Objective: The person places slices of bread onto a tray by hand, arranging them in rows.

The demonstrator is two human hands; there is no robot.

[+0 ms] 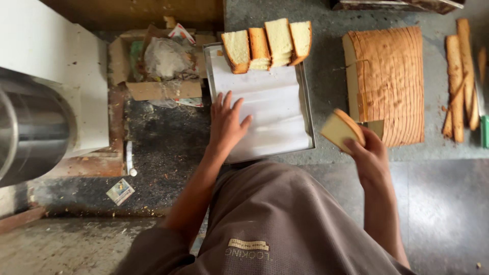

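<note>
My left hand lies flat, fingers spread, on the white paper lining a metal tray. Several pale cake slices with brown crusts stand in a row at the tray's far end. My right hand holds one cake slice between the tray and a large sliced loaf to the right. The loaf is brown on top and cut into many thin slices.
Crust trimmings lie at the far right, next to a green-handled tool. A torn cardboard box with crumpled paper sits left of the tray. A steel cylinder and a white block stand at the left. A small card lies on the floor.
</note>
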